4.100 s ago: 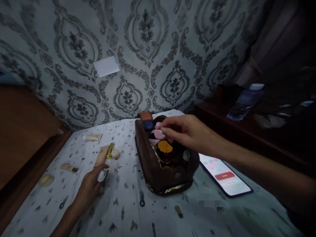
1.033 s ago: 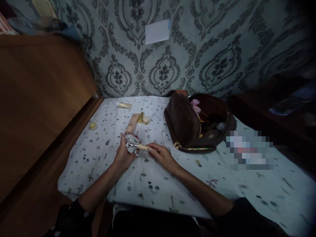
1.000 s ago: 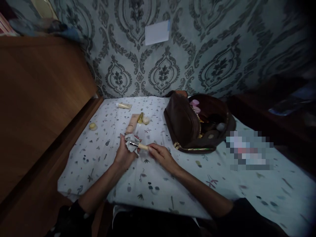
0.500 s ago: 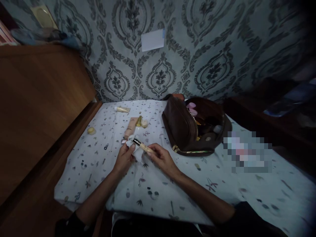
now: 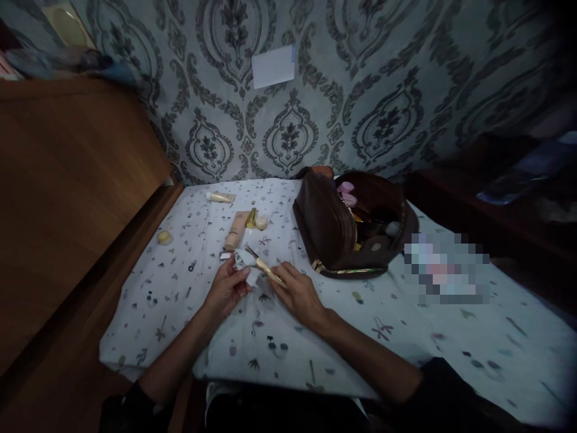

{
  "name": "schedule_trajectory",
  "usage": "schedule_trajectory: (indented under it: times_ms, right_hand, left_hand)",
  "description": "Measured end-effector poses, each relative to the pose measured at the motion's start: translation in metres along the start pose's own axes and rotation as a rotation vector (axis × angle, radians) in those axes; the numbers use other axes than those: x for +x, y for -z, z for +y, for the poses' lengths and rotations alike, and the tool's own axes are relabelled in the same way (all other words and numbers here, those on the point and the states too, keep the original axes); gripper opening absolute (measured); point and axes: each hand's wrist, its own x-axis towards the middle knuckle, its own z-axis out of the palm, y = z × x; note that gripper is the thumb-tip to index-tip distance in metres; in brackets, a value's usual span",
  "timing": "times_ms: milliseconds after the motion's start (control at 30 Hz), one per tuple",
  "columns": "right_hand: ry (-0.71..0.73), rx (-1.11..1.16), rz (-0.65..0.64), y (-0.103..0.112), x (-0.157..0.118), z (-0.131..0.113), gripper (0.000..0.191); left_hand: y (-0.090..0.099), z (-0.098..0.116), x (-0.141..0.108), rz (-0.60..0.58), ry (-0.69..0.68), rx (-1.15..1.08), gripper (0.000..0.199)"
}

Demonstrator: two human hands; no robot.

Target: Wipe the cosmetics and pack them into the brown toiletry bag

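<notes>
One broad tabletop under a white, leaf-printed cloth (image 5: 216, 352) fills the near part of our view. On its right half stands the dark brown, leather-looking zip bag (image 5: 324, 225), its mouth gaping towards the right. Left of the bag we see both bare hands, held close together.

The right hand (image 5: 303, 294) has its fingers curled tightly together around something slim; the left hand (image 5: 226, 287) is half curled, thumb and fingers pinching something soft with little gap between them. Just beyond the left hand, a flat, peach-coloured squeeze tube (image 5: 237, 230) lies on the cloth.

The crumpled white wipe or tissue (image 5: 252, 278) sits in the left hand's pinch. We judge it nearly weightless, limp and easily torn, best gathered in a loose fold; being bunched, it has no clear long axis.

Smallest is the slim, pale-yellow brush (image 5: 267, 270) with a dark, narrow tip, gripped near its near end. We expect it to be light and stiff, a little slippery along the smooth shaft, with the tip its delicate part, so mid-shaft is the place to hold. Its long axis runs from near right to far left, tip pointing far left past the wipe's right edge; we cannot tell whether the two touch.
</notes>
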Motion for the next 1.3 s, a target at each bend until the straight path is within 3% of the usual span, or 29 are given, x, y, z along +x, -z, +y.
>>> schedule_trajectory:
  times_ms: [167,300,533,733,1000,1133,1300]
  right_hand:
    - [0.059,-0.017,-0.085,-0.002,-0.002,-0.002,0.016]
    - [0.050,0.223,-0.080,0.002,0.000,-0.005,0.016]
    - [-0.375,0.839,-0.155,-0.001,0.004,-0.010,0.036]
    - [-0.459,1.025,-0.165,0.003,0.013,-0.011,0.042]
    - [-0.581,1.369,-0.585,0.002,0.009,-0.011,0.043]
    - [-0.606,1.421,-0.607,-0.001,0.007,-0.012,0.045]
    - [-0.511,1.287,-0.654,-0.004,0.004,-0.014,0.052]
  left_hand:
    - [0.005,-0.002,0.004,0.026,0.010,0.052,0.048]
    - [0.009,-0.001,0.005,0.024,0.016,0.063,0.050]
    - [0.011,0.000,0.010,0.078,0.010,0.080,0.051]
    - [0.008,0.000,0.008,0.065,-0.044,0.068,0.046]
    - [0.002,-0.003,0.002,-0.123,-0.099,-0.006,0.047]
    - [0.006,-0.006,0.004,-0.069,-0.130,0.087,0.041]
    - [0.011,-0.003,0.006,0.026,-0.300,0.409,0.030]
